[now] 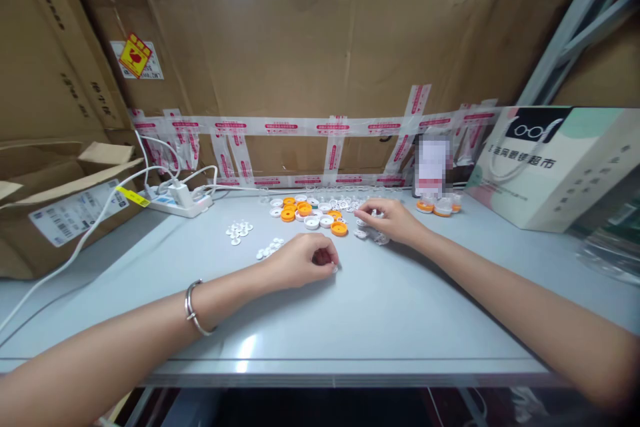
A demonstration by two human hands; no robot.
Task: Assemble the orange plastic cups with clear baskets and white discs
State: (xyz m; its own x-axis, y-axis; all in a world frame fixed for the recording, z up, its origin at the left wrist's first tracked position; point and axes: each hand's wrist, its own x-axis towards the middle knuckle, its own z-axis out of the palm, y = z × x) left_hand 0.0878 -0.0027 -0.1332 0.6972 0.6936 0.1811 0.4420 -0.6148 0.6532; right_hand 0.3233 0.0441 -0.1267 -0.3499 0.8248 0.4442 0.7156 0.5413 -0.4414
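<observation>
Right hand (393,219) pinches, seemingly, a clear piece (358,215); caps (310,212) lie just left (left hand (305,260) curled shut).

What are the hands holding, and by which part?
Cannot be told. The left hand is curled shut, hiding its inside; the right hand rests on small clear plastic pieces, its grip unclear.

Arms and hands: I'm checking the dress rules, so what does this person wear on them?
Both forearms are bare, with no sleeves in view. The left hand and right hand have no gloves. A thin silver bangle circles the left wrist; the right wrist shows nothing worn.
</observation>
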